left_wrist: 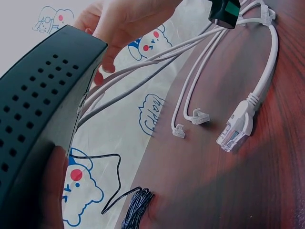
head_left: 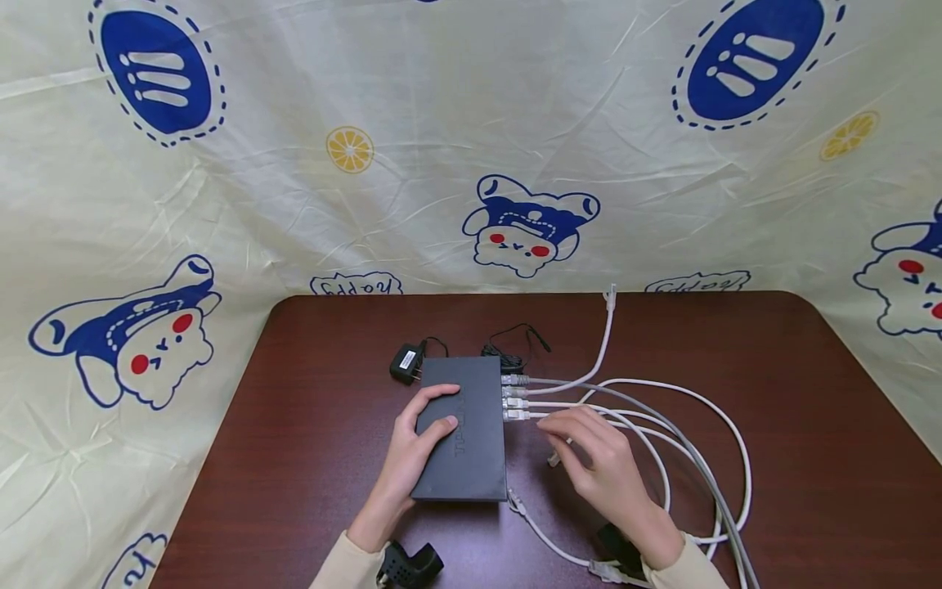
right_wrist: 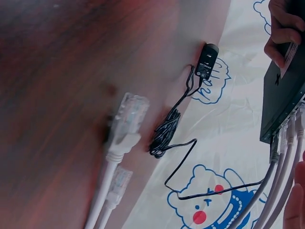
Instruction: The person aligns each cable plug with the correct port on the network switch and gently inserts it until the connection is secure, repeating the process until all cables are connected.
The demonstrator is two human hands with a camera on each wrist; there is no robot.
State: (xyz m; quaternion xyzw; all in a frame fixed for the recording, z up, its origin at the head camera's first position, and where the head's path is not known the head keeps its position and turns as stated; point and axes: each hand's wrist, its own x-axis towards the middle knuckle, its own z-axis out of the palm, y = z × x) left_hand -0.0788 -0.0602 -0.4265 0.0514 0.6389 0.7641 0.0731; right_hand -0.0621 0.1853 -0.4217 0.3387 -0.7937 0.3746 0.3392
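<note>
My left hand (head_left: 419,442) grips a dark network switch (head_left: 474,466) along its left edge, thumb and a finger on its top face. Several network cables, white and grey, are plugged into ports on the right side. At the lowest plug (head_left: 517,415), a white network cable (head_left: 533,415) runs toward my right hand (head_left: 599,458). That hand's bent fingertips overlap the cable just beyond the plug; I cannot tell if they pinch it. A loose clear plug (head_left: 555,460) shows under the right hand. Perforations cover one side of the switch in the left wrist view.
A black power adapter (head_left: 405,362) and its coiled cord (head_left: 508,357) lie behind the switch. One loose white plug (head_left: 610,296) is at the table's far edge, another (head_left: 517,502) near the switch's front corner. White cable loops (head_left: 743,458) spread over the brown table (head_left: 809,425).
</note>
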